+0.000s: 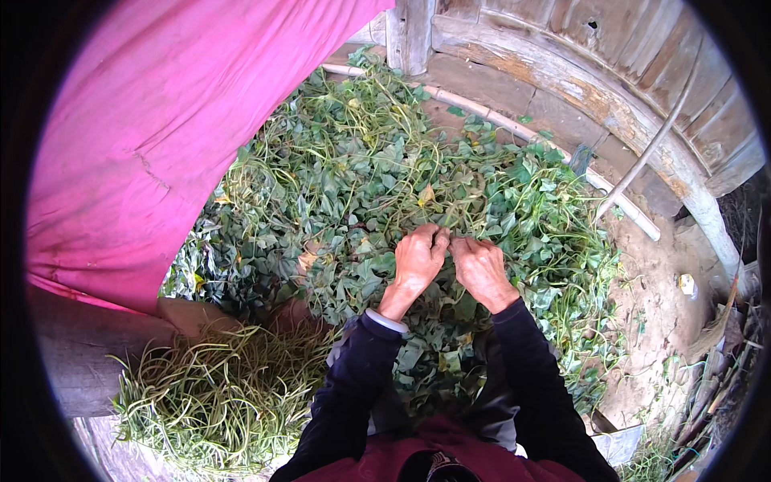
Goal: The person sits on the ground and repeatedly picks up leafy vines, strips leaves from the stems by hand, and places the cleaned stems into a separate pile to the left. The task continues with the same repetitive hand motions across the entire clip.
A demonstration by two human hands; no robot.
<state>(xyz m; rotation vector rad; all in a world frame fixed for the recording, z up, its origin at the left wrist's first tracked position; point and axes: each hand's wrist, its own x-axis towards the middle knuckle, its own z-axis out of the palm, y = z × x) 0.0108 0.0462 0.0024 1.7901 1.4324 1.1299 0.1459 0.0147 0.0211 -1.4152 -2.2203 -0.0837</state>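
My left hand and my right hand meet just above a wide heap of leafy green vines, which look like sweet potato vines. Both hands are curled with fingertips pinched together, almost touching. Thin green stem pieces show at the fingertips, partly hidden by the fingers. A white bracelet circles the left wrist. To the lower left lies a pile of stripped, leafless green stems. Leaves also cover the ground between my legs.
A pink cloth hangs at the upper left, over a thick log. Along the back, a bamboo pole lies before a wooden plank wall. A thin stick leans there. Dry sticks lie at the right.
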